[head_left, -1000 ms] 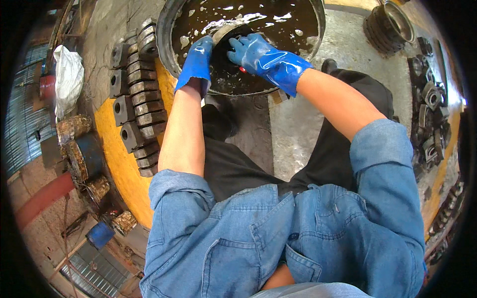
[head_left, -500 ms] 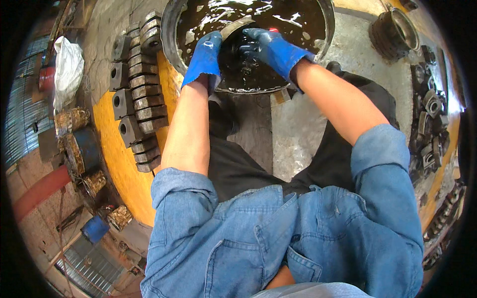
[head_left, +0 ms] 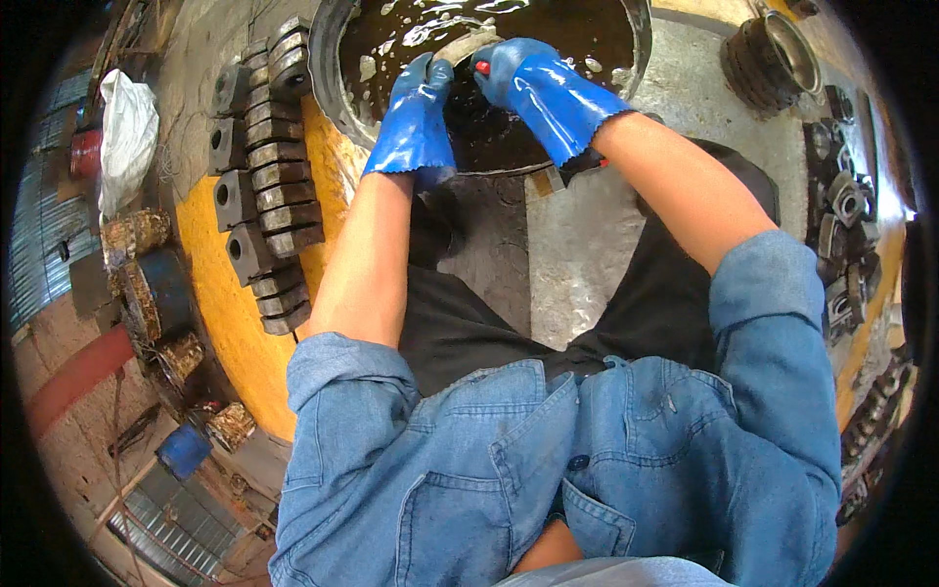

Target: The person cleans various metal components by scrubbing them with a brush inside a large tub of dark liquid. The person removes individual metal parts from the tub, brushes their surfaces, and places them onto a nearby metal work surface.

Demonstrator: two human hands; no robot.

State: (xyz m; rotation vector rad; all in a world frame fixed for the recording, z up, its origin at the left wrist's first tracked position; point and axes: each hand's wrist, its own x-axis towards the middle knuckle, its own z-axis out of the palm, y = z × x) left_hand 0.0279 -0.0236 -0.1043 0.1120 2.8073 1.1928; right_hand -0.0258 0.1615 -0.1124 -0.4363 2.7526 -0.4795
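Both my hands wear long blue rubber gloves above a large round tub [head_left: 328, 73] of dark brown, foamy liquid [head_left: 509, 147]. My left hand [head_left: 419, 93] is closed on the left side of a curved, greyish metal part [head_left: 465, 46], its thumb along the near side. My right hand [head_left: 518, 73] is bent into a fist at the part's right side. A small red object [head_left: 482, 67] pokes out of its fingers; the rest of it is hidden in the glove. The lower side of the metal part is dark and hard to make out.
Left of the tub, rows of metal blocks [head_left: 284, 176], some with round holes, stand on a yellow surface [head_left: 220, 274]. A rusty metal drum or rim [head_left: 773, 54] stands at the far right. Dark metal parts [head_left: 846, 201] lie heaped along the right. A white sack [head_left: 129, 137] is far left.
My right hand has turned and closed, coming left and nearer to my left hand. The red object now shows at its fingers instead of behind the glove. My left hand has moved slightly right.
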